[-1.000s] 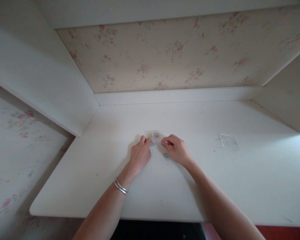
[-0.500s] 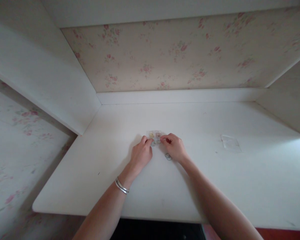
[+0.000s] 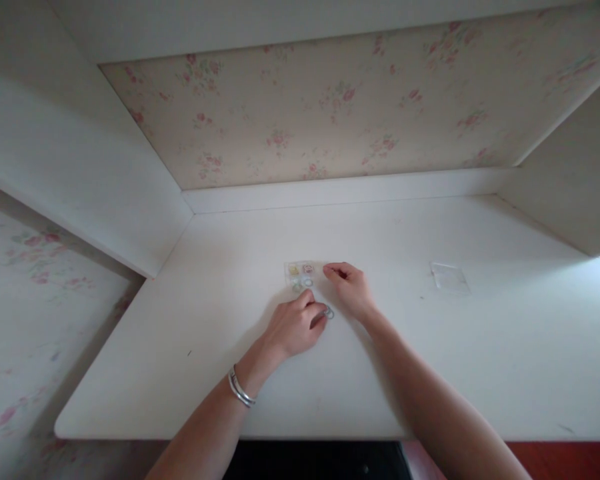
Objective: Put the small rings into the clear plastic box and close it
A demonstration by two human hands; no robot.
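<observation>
- Desk (image 3: 230, 373), white and broad, carries everything here; a flowered wall panel (image 3: 330, 113) rises behind it, and white side boards close it in on left and right.
- Clear plastic piece (image 3: 449, 277) lies flat well apart to the right, near neither hand.
- Left hand (image 3: 295, 328), a pair of silver bangles (image 3: 241, 388) on its wrist, lies low on the desk with fingers curled. Its thumb and forefinger are pinched on a small pale ring (image 3: 328, 312) that rests on the surface just beside the right wrist. A light pinch by the rim seems wisest, for so thin a thing would skid if pressed flat.
- Right hand (image 3: 349, 288) rests its fingertips on the right edge of a small transparent sheet (image 3: 303, 275), fingers bent and pressed down rather than spread. Whether it grips that edge or only pins it, I cannot tell. Holding it steady looks like the right job for this hand, as the sheet is light enough to slide.
- Sheet itself lies flat at the desk's middle, just beyond the left knuckles; it bears two coloured dots, one yellow and one reddish, with two pale rings beneath them.
- Ring in the left pinch sits near the sheet's lower right corner, apart from it, so any lift should be short and low.
</observation>
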